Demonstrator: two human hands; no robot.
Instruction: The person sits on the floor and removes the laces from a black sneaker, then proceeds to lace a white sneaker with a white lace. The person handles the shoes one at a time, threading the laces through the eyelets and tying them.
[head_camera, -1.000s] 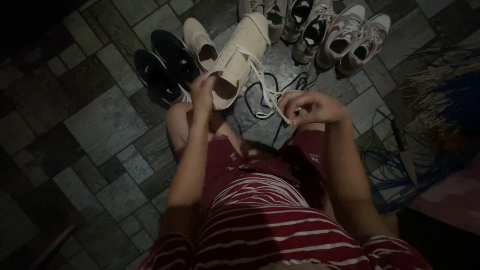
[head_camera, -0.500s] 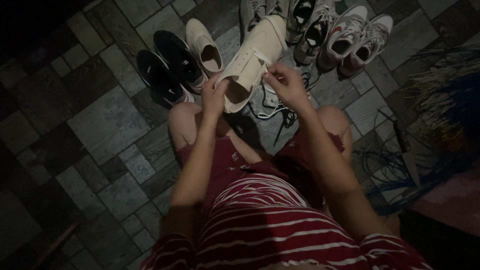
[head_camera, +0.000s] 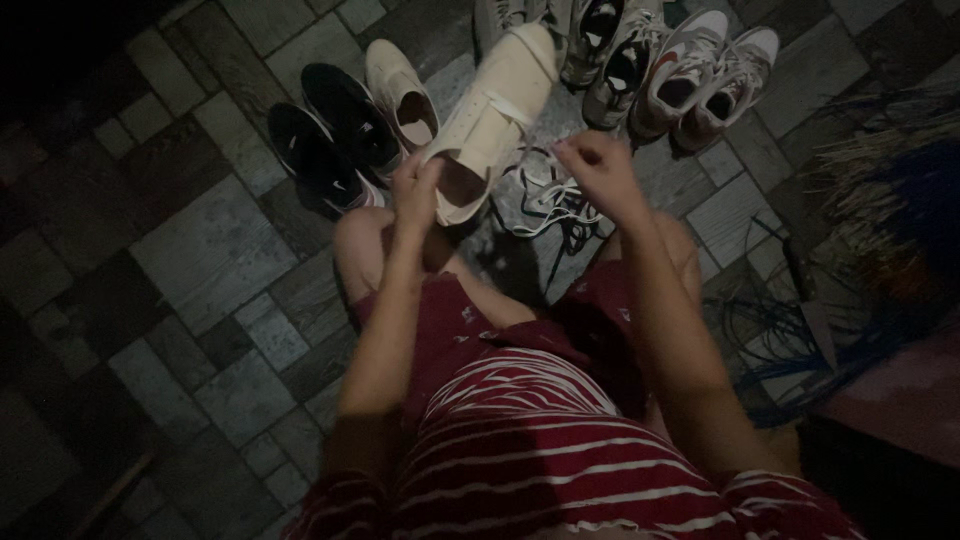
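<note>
My left hand (head_camera: 414, 190) grips the heel end of a cream-white sneaker (head_camera: 490, 115), held toe-away above my knees. My right hand (head_camera: 598, 170) is to the right of the shoe, fingers pinched on a white shoelace (head_camera: 545, 195) that hangs in loops down to the floor. A dark lace lies tangled with the white one below my right hand. My lap in dark red shorts and a red striped top fills the lower frame.
On the tiled floor (head_camera: 200, 250) lie a pair of black sneakers (head_camera: 330, 135), a second cream shoe (head_camera: 400, 90) and several white sneakers (head_camera: 690, 75) at the top. Straw and blue cords (head_camera: 800, 330) lie at the right.
My right hand went from pulling the lace out to the right, up to the shoe's eyelets, then back off to the right with lace. The shoe stayed in my left hand.
</note>
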